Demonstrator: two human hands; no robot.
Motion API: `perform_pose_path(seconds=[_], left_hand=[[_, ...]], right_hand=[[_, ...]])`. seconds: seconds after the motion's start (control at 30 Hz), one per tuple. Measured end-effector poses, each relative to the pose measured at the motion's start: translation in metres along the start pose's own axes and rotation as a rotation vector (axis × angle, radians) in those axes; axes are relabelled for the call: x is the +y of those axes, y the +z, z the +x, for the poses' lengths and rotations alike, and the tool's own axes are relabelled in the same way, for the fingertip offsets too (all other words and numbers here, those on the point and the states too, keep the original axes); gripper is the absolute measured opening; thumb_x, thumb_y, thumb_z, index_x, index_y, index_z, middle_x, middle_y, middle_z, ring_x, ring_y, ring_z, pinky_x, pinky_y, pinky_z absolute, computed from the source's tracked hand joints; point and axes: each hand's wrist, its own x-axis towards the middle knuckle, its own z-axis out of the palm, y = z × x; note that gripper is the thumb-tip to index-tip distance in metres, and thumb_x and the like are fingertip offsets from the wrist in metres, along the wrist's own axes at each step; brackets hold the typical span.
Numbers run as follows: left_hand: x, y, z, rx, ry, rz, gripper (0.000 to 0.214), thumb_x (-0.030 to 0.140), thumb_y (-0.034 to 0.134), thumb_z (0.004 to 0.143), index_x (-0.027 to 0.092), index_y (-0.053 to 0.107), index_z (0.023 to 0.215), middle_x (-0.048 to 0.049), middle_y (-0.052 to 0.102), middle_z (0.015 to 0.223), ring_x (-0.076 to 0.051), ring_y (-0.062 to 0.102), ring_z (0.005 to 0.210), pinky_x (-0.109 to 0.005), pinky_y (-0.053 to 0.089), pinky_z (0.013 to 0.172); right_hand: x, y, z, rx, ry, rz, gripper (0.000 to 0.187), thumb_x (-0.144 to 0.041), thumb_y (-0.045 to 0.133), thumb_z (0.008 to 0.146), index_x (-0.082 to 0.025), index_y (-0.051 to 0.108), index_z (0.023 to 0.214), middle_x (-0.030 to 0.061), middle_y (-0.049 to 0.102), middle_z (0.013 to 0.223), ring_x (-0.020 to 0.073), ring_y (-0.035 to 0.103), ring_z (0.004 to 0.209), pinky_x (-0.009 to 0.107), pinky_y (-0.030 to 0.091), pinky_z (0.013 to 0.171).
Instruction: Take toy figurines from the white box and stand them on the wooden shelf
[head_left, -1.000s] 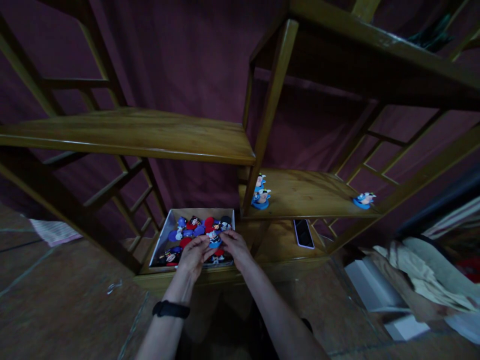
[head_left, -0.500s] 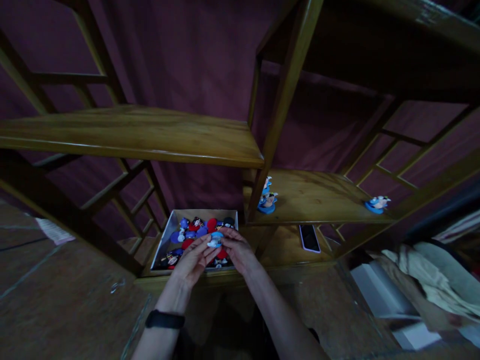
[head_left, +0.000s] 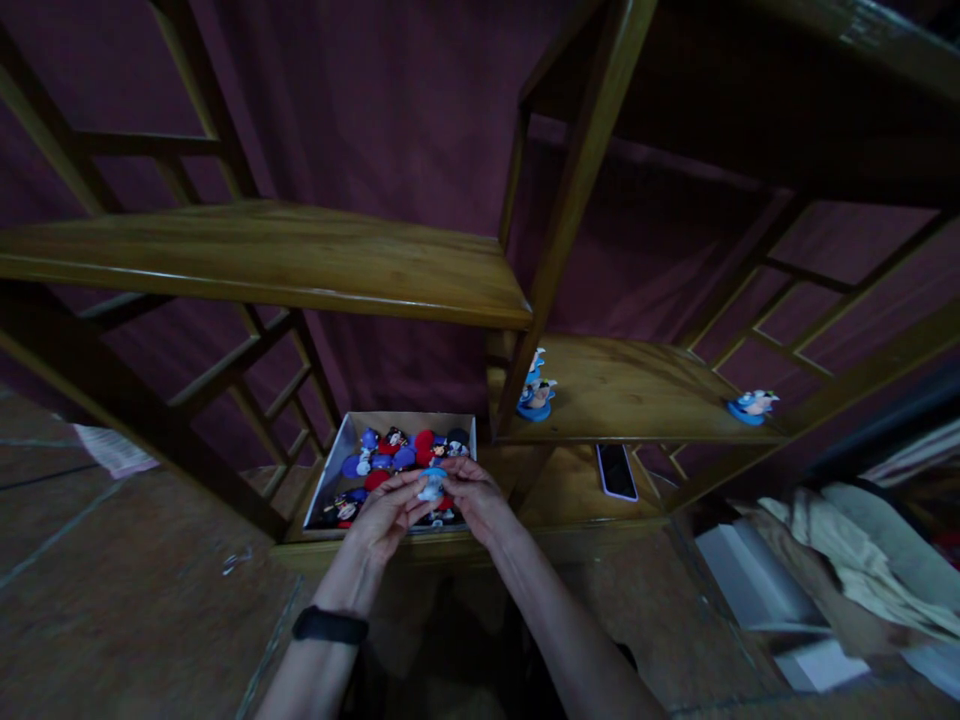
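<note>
Between my two hands is a small blue and white figurine point(head_left: 431, 485), too blurred for its details to show. My left hand point(head_left: 386, 512) grips it from the left with thumb and fingers, and my right hand point(head_left: 476, 497) pinches it from the right. Just beneath them, a white cardboard box point(head_left: 324, 490) holds several small red, purple and black figurines point(head_left: 381, 462), partly hidden by my hands. On the shelf to the right stand blue-based figurines: one by the post point(head_left: 536, 402), another partly hidden behind it, and one at the far right end point(head_left: 752, 406).
A wooden shelf unit point(head_left: 360, 262) fills the view, with a board above the box and an upright post point(head_left: 574, 190) right of it. A phone point(head_left: 617, 472) lies on the lower board. White boxes point(head_left: 757, 575) and cloth point(head_left: 862, 545) are on the right.
The figurine has turned slightly between my fingers, both hands staying on it. The view has shifted a little; the box and shelf figurines are otherwise as before.
</note>
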Motion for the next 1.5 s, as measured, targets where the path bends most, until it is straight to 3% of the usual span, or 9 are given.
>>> perform_pose_path(seconds=[0.2, 0.33, 0.57, 0.73, 0.97, 1.13, 1.27, 1.5], left_hand=[[-0.011, -0.003, 0.012, 0.125, -0.061, -0.147, 0.012, 0.002, 0.056, 0.073, 0.013, 0.058, 0.076, -0.0045, 0.066, 0.069, -0.014, 0.065, 0.063, -0.028, 0.056, 0.062], [-0.010, 0.001, 0.011, 0.162, -0.048, -0.187, 0.008, 0.006, 0.056, 0.074, 0.014, 0.056, 0.074, -0.0029, 0.064, 0.066, -0.012, 0.062, 0.059, -0.025, 0.055, 0.058], [-0.010, 0.012, 0.005, 0.280, 0.089, -0.085, 0.006, 0.010, 0.062, 0.071, 0.013, 0.057, 0.071, 0.0012, 0.061, 0.062, -0.007, 0.056, 0.048, -0.023, 0.054, 0.052], [-0.010, 0.015, 0.004, 0.188, 0.053, -0.059, 0.005, 0.012, 0.063, 0.072, 0.014, 0.058, 0.073, -0.0013, 0.062, 0.064, -0.010, 0.060, 0.054, -0.025, 0.055, 0.058], [-0.006, 0.020, -0.002, 0.013, 0.096, -0.010, 0.030, -0.003, 0.064, 0.065, 0.014, 0.064, 0.089, -0.0058, 0.068, 0.085, -0.014, 0.065, 0.077, -0.024, 0.053, 0.075], [-0.008, 0.020, -0.002, 0.009, 0.157, 0.018, 0.032, -0.003, 0.067, 0.060, 0.012, 0.066, 0.088, -0.0066, 0.069, 0.083, -0.013, 0.065, 0.074, -0.022, 0.052, 0.074], [-0.008, 0.019, 0.000, 0.012, 0.161, 0.033, 0.034, 0.000, 0.071, 0.056, 0.012, 0.068, 0.089, -0.0079, 0.070, 0.085, -0.014, 0.065, 0.075, -0.023, 0.051, 0.073], [-0.009, 0.017, 0.004, 0.041, 0.161, 0.045, 0.031, 0.001, 0.073, 0.054, 0.010, 0.069, 0.083, -0.0088, 0.071, 0.081, -0.014, 0.065, 0.072, -0.023, 0.052, 0.072]], right_hand=[[0.021, 0.002, 0.009, 0.124, -0.088, -0.255, 0.017, -0.028, 0.060, 0.069, -0.020, 0.065, 0.082, 0.0001, 0.064, 0.083, 0.0155, 0.057, 0.079, 0.028, 0.043, 0.074], [0.023, -0.003, 0.016, 0.094, -0.172, -0.428, 0.017, -0.026, 0.055, 0.072, -0.022, 0.066, 0.084, -0.0009, 0.064, 0.087, 0.0154, 0.056, 0.084, 0.028, 0.041, 0.081], [0.027, -0.013, 0.022, 0.066, -0.157, -0.592, 0.019, -0.026, 0.062, 0.066, -0.024, 0.066, 0.085, -0.0019, 0.064, 0.079, 0.0155, 0.056, 0.075, 0.028, 0.044, 0.074], [0.021, -0.014, 0.022, 0.148, -0.148, -0.598, 0.017, -0.030, 0.063, 0.067, -0.022, 0.066, 0.081, -0.0011, 0.064, 0.077, 0.0158, 0.057, 0.074, 0.029, 0.044, 0.073], [0.014, -0.014, 0.020, 0.228, 0.003, -0.225, 0.030, -0.038, 0.068, 0.061, -0.018, 0.065, 0.084, 0.0008, 0.065, 0.079, 0.0154, 0.059, 0.073, 0.028, 0.046, 0.070], [0.012, -0.015, 0.023, 0.166, -0.091, -0.332, 0.021, -0.031, 0.064, 0.064, -0.019, 0.065, 0.081, 0.0001, 0.065, 0.080, 0.0162, 0.059, 0.077, 0.031, 0.045, 0.078], [0.009, -0.016, 0.026, 0.102, -0.194, -0.469, 0.022, -0.027, 0.059, 0.068, -0.022, 0.064, 0.089, -0.0007, 0.066, 0.087, 0.0173, 0.058, 0.084, 0.033, 0.043, 0.084], [0.010, -0.018, 0.026, 0.093, -0.188, -0.436, 0.028, -0.025, 0.060, 0.067, -0.023, 0.062, 0.095, -0.0010, 0.066, 0.090, 0.0166, 0.059, 0.084, 0.031, 0.045, 0.082]])
